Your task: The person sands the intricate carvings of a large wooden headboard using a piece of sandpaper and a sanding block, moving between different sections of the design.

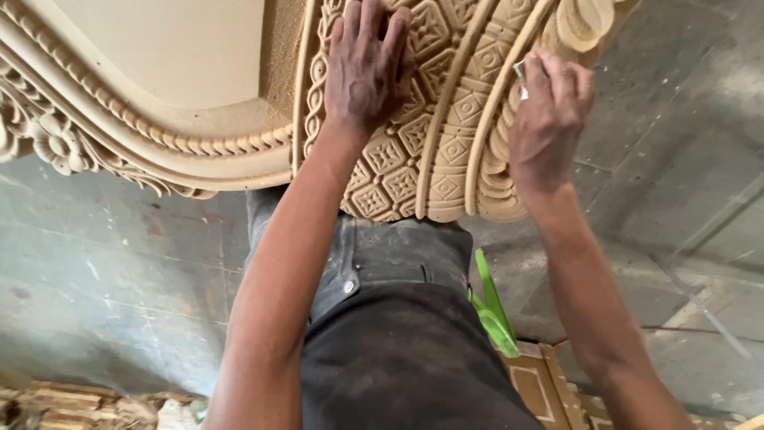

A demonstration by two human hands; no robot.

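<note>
A large carved wooden piece (446,159) in pale tan fills the top of the head view, with a diamond-pattern column, rope-like mouldings and a smooth panel (167,48). My left hand (368,64) lies flat on the diamond carvings, fingers spread a little. My right hand (549,111) presses on the scalloped edge of the column, its fingers closed over a small pale piece, probably sandpaper (520,73), mostly hidden under the fingers.
Below are my dusty dark trousers (398,334) and a grey concrete floor (119,271). A green plastic object (492,310) lies by my leg. Carved wood pieces (541,390) and scraps (72,402) lie along the bottom edge.
</note>
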